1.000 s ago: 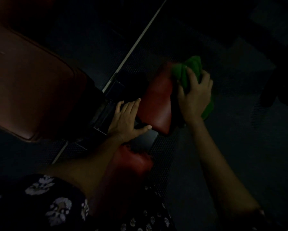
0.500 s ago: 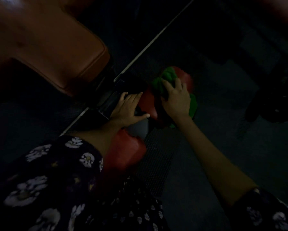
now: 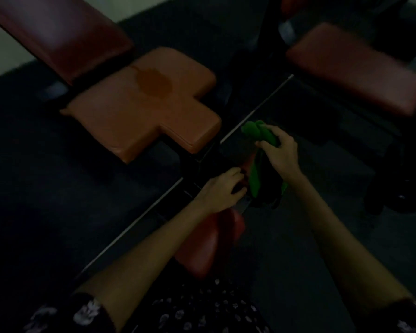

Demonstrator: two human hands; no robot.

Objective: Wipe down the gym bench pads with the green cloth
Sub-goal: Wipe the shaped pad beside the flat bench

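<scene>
My right hand grips the green cloth, bunched above the fingers and hanging down over the far red roller pad, of which only a sliver shows. My left hand sits on the dark bench frame between the two rollers, fingers curled around its bar. The near red roller pad lies below that hand. An orange T-shaped seat pad with a darker patch and a dark red back pad lie to the upper left.
A second bench's red pad stands at the upper right on a black frame with a foot at the right. A pale strip runs diagonally across the dark floor. The picture is dim and blurred.
The view has pulled back and up, bringing both benches into sight. My right hand has lifted with the cloth, which now hangs over the far roller. My left fingers have curled.
</scene>
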